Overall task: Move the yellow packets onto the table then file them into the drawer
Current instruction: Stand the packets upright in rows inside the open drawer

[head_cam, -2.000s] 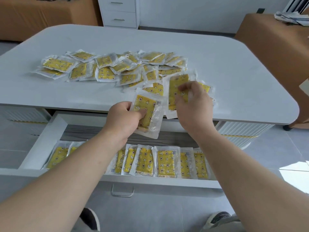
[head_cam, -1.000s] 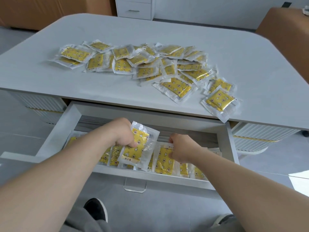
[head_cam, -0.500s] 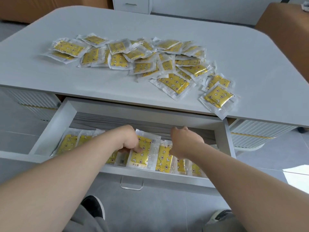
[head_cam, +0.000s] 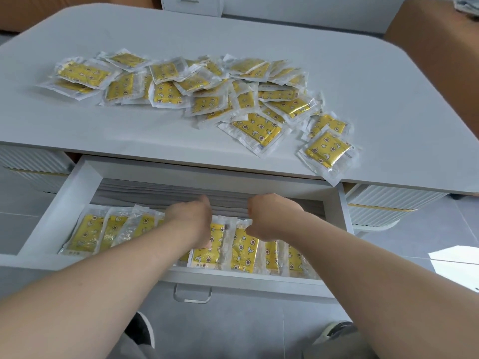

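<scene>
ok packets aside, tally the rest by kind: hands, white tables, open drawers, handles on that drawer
hands: 2 (left hand, right hand)
white table: 1
open drawer: 1
drawer handle: 1
total: 5

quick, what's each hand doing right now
left hand: grips a yellow packet standing in the drawer
right hand: curled on the top edge of the next packet; whether it grips cannot be told

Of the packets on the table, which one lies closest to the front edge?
The rightmost front packet: its clear corner reaches the table edge, while the other packets lie further back.
</scene>
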A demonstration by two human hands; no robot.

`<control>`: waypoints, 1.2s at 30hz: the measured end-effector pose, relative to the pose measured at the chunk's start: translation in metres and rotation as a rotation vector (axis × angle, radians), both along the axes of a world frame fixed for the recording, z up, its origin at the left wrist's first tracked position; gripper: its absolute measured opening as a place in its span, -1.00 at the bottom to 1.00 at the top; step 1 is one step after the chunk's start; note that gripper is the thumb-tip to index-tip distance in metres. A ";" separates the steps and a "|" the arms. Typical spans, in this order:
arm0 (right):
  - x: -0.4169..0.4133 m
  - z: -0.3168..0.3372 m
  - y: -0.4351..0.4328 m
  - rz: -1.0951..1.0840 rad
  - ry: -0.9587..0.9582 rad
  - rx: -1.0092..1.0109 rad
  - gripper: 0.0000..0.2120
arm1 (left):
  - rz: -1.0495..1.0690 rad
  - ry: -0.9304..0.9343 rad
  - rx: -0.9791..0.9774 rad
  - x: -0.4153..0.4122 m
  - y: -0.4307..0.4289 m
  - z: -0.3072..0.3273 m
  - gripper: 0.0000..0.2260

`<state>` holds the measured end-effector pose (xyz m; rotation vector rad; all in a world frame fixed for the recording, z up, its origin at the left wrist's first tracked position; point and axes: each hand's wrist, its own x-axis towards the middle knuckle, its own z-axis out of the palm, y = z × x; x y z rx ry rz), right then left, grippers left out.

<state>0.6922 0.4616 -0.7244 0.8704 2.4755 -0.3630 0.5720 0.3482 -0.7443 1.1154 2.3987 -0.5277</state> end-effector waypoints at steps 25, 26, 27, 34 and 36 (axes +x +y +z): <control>-0.055 0.061 -0.032 0.134 0.802 0.278 -0.67 | 0.354 0.021 1.106 -0.116 0.006 0.101 -0.74; -0.065 0.061 -0.032 0.189 0.853 0.324 -0.70 | 0.351 0.098 1.156 -0.132 0.009 0.100 -0.75; -0.080 0.062 -0.031 0.232 0.868 0.360 -0.76 | 0.348 0.176 1.175 -0.150 0.013 0.100 -0.73; -0.237 0.068 -0.008 0.211 0.473 0.375 -0.34 | 0.573 0.218 0.707 -0.301 0.040 0.105 -0.21; -0.272 0.067 0.004 0.166 0.397 0.300 -0.25 | 0.590 0.145 0.630 -0.329 0.042 0.100 -0.11</control>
